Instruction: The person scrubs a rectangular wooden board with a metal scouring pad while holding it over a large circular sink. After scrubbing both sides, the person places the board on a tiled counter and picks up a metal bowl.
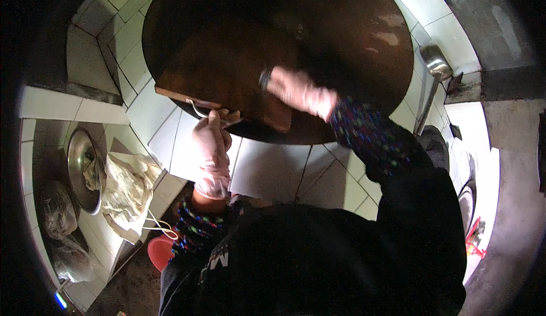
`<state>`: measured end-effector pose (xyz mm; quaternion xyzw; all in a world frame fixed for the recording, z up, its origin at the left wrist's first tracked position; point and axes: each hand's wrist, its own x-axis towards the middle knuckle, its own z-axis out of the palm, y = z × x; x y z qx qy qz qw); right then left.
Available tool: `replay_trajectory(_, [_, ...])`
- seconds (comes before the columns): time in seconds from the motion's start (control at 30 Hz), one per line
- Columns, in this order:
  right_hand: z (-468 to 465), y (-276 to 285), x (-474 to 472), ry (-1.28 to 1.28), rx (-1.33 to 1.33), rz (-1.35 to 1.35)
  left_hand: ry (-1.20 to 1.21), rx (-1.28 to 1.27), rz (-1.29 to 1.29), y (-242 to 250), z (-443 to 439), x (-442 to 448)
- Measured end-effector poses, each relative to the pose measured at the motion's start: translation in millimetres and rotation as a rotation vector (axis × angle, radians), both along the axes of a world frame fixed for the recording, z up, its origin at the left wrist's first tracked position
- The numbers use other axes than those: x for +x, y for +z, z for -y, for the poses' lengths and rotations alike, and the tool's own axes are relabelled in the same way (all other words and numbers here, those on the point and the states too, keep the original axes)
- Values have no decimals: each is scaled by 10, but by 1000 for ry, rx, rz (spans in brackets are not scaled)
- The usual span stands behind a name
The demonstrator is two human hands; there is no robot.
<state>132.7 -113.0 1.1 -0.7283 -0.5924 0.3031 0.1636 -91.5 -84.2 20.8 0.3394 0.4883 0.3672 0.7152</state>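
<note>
Before me is a very large dark wok (362, 30), set into a white-tiled stove top. A brown wooden board (213, 68), possibly a lid, lies tilted over its near left part. My left hand (211, 154), in a clear plastic glove, grips a pale curved handle or cord (195, 108) at the board's near edge. Over the board, my gloved right hand (300, 92) is blurred. Its fingers close on a small dark object (265, 79), too blurred to name. Much of the wok's inside is in deep shadow.
A metal ladle (436, 62) rests on the tiles at right. To the left are a steel basin (74, 158), a crumpled pale cloth bag (126, 184) and plastic bags (72, 260). A red plastic container (159, 252) stands lower down. Plates (467, 203) stand at far right.
</note>
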Motion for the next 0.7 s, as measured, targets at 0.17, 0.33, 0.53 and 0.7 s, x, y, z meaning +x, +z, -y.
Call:
replay_trajectory(0.17, [8, -250, -498, 347, 523, -282, 81, -105, -213, 4, 5, 14])
replay_trajectory(0.33, [-1037, -802, 549, -83, 163, 15, 107, -60, -170, 7, -14, 34])
replay_trajectory(0.53, [-926, -638, 509, -69, 207, -24, 36, 46, -286, 74, -27, 64])
replay_trajectory(0.7, [-492, -254, -491, 476, 590, -232, 70, 10, -244, 121, 17, 83])
